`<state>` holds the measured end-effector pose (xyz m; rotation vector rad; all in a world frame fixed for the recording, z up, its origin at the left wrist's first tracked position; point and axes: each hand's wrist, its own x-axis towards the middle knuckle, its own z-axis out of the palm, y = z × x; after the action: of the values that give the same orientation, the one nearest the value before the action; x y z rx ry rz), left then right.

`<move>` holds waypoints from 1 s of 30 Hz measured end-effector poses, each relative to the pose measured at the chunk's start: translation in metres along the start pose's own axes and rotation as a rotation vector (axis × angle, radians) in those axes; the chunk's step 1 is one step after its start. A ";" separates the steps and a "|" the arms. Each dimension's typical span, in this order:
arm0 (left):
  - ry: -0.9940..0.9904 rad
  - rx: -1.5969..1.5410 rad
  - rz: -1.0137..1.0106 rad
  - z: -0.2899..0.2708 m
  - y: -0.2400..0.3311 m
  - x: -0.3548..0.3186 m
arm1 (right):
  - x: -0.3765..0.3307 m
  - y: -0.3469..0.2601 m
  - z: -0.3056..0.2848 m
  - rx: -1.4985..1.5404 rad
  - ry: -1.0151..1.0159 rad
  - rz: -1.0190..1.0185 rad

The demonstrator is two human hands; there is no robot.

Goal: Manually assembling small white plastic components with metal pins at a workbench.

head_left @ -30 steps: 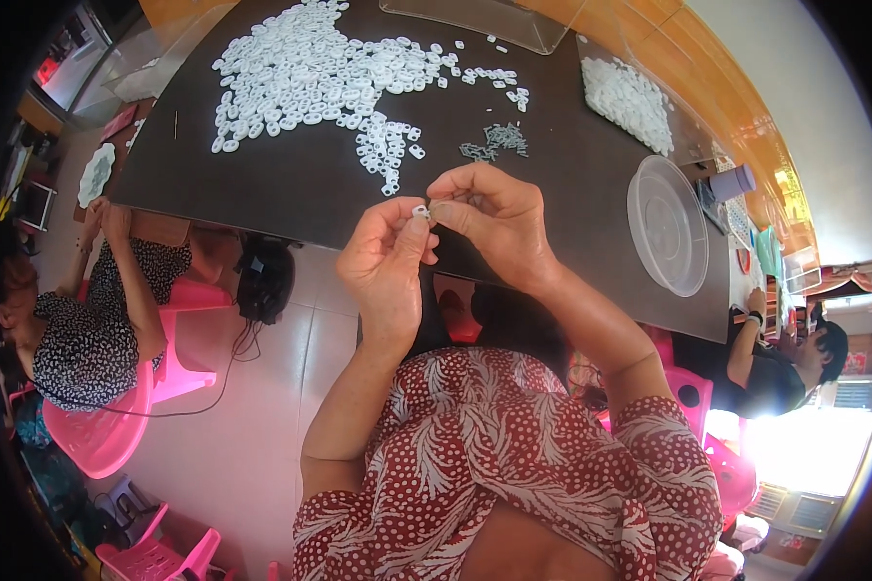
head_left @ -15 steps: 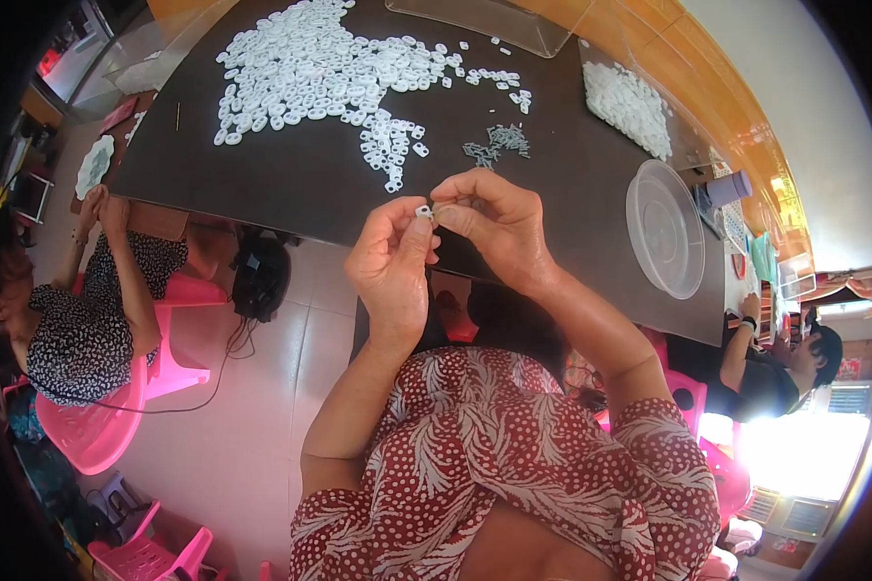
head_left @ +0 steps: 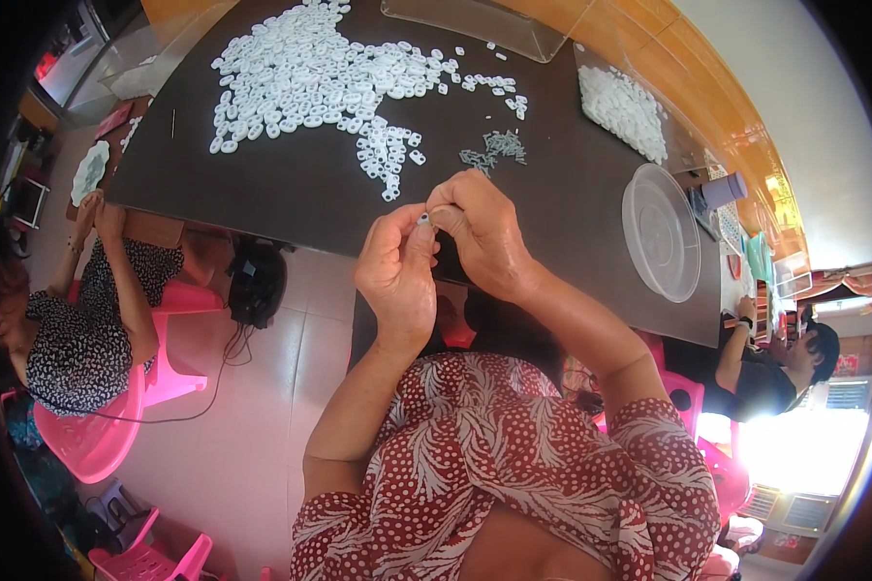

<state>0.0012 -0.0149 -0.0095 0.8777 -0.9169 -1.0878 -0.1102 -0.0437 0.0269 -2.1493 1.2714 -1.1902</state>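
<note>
My left hand (head_left: 397, 271) and my right hand (head_left: 482, 232) meet above the near edge of a dark table (head_left: 300, 194). Between their fingertips they pinch one small white ring-shaped plastic part (head_left: 423, 219). A wide heap of the same white rings (head_left: 320, 73) spreads over the table beyond my hands, with a narrow tail (head_left: 388, 165) reaching toward them. A small cluster of grey metal pieces (head_left: 494, 150) lies just past my right hand.
A round clear plastic lid (head_left: 661, 230) lies at the right. A second pile of white parts (head_left: 625, 107) sits far right, a clear tray (head_left: 475, 24) at the back. One person sits on a pink chair (head_left: 97, 426) at left, another person (head_left: 775, 373) at right.
None beyond a slight shift of the view; both hands stay together on the small white part at the table's edge.
</note>
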 end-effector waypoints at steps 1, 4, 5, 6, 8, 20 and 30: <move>0.002 -0.008 -0.010 0.001 0.000 0.001 | 0.001 0.002 0.000 -0.019 0.007 -0.021; 0.000 -0.064 -0.043 0.002 -0.005 0.006 | 0.004 0.004 -0.002 -0.048 -0.016 -0.036; -0.001 -0.067 -0.034 0.002 -0.006 0.008 | 0.006 0.004 -0.004 -0.050 -0.013 -0.044; -0.004 -0.115 -0.052 0.003 -0.006 0.010 | 0.008 0.004 -0.005 -0.048 -0.026 -0.059; -0.010 -0.167 -0.064 0.004 -0.009 0.016 | 0.015 0.009 -0.012 -0.050 -0.037 -0.079; -0.014 -0.154 -0.049 0.000 -0.027 0.021 | 0.144 0.111 0.022 -0.545 -0.058 -0.280; -0.004 -0.120 -0.002 0.001 -0.025 0.019 | 0.119 0.107 -0.003 -0.497 -0.236 -0.442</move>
<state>-0.0034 -0.0392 -0.0285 0.7776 -0.8448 -1.1345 -0.1420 -0.2006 0.0142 -2.9475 1.1028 -0.7757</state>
